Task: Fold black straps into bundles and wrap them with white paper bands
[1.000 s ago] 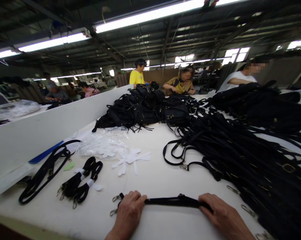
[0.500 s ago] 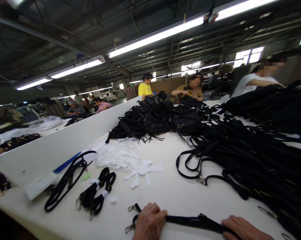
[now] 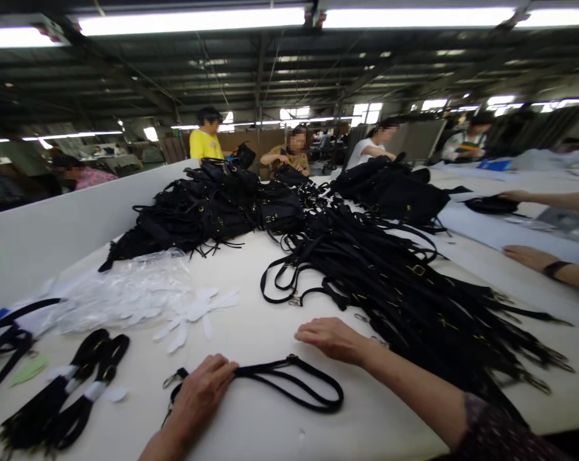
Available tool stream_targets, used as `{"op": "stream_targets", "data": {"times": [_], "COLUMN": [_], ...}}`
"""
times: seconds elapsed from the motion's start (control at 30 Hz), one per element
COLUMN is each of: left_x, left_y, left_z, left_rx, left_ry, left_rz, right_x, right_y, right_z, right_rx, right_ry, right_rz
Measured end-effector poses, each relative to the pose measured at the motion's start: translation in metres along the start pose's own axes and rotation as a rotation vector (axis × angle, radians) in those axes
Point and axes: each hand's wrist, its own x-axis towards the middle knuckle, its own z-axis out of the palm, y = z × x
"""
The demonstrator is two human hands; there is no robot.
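1. Nearest, the left hand (image 3: 205, 387) is closed in a narrow grip on a slim black fabric strap (image 3: 340, 396), with the fingers bent down over it at the white tabletop (image 3: 251, 435).
2. The strap lies on the tabletop, spreading in a long loop to the right of that hand; a metal clasp (image 3: 171, 379) shows on the hand's other side.
3. The right hand (image 3: 330, 339) is just beyond the loop, apart from it, with its fingers extended close together and nothing visible in its grip.
4. To the left lie folded black strap bundles (image 3: 40, 410) with white wraps (image 3: 95, 390) around them, and near them a pale green flat scrap (image 3: 30, 369).
5. Farther in are flat white strip-like pieces (image 3: 193, 314), beside a crumpled clear plastic bag (image 3: 121, 288).
6. On the right, a broad heap of long black straps (image 3: 395, 282) with metal fittings stretches across the table. Past it, a co-worker's hand (image 3: 530, 256) rests on a pale surface, and another hand (image 3: 515, 195) touches a dark item (image 3: 491, 205).
7. Beyond, black bags with buckles (image 3: 198, 211) are piled beside a low white partition (image 3: 68, 218).
8. Behind the piles are people in a yellow shirt (image 3: 205, 144), a patterned top (image 3: 287, 160) and a white shirt (image 3: 366, 150).
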Motion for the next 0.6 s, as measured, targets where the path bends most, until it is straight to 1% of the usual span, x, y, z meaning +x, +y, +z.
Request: {"op": "stream_targets", "data": {"times": [0.07,0.1,0.17,0.23,0.33,0.4,0.5,0.57,0.6], "left_x": [-0.002,-0.002,-0.002,0.0,0.001,0.002,0.003,0.005,0.006], "left_y": [-0.001,-0.001,-0.001,-0.001,0.0,0.0,0.002,0.002,0.002], "left_z": [0.002,0.003,0.004,0.003,0.0,-0.001,-0.003,-0.005,-0.007], "left_rx": [0.017,0.021,0.026,0.02,0.0,-0.004,-0.007,-0.027,-0.044], "left_ry": [-0.022,-0.031,-0.05,-0.072,-0.094,-0.088,-0.083,-0.101,-0.116], "left_rz": [-0.015,-0.021,-0.032,-0.044,-0.057,-0.062,-0.081,-0.112,-0.125], "right_x": [0.024,0.036,0.058,0.073,0.084,0.086,0.085,0.085,0.085], "right_y": [-0.002,-0.005,-0.014,-0.024,-0.038,-0.044,-0.048,-0.049,-0.05], "right_z": [0.002,0.004,0.008,0.014,0.023,0.03,0.038,0.044,0.046], "right_rx": [-0.028,-0.061,-0.134,-0.182,-0.166,-0.137,-0.111,-0.069,-0.043], "right_ry": [-0.121,-0.196,-0.302,-0.371,-0.438,-0.45,-0.415,-0.408,-0.41], "right_rz": [-0.194,-0.295,-0.464,-0.627,-0.82,-0.871,-0.898,-0.877,-0.833]}}
